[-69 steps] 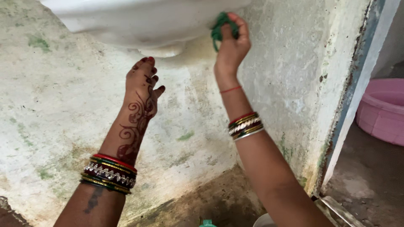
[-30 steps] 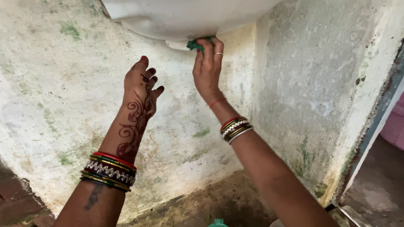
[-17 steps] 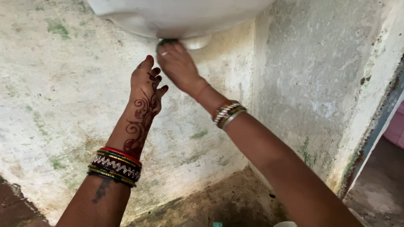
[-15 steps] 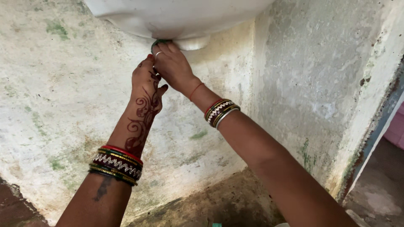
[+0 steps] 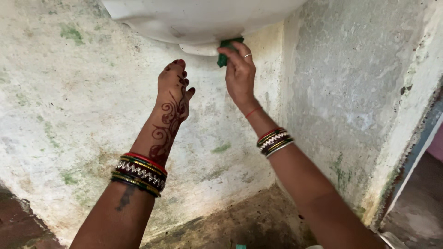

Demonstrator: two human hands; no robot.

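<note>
A white ceramic basin [image 5: 194, 18] hangs overhead on a stained plaster wall; I see its underside. My right hand [image 5: 240, 74] presses a green scrub pad [image 5: 225, 50] against the basin's bottom, beside the round drain boss [image 5: 198, 48]. My left hand [image 5: 173, 90], patterned with henna, rests with its palm flat on the wall just below the basin, fingers apart and holding nothing. Both wrists carry stacks of coloured bangles.
The stained wall [image 5: 69, 106] meets a second wall [image 5: 341, 92] in a corner at the right of the basin. A door frame edge [image 5: 415, 147] runs down the far right. Dirty floor [image 5: 230, 221] lies below, with a small green item at the bottom edge.
My right hand has swept the green pad from the left side of the drain boss back to its right side. My left hand has shifted slightly right and up on the wall.
</note>
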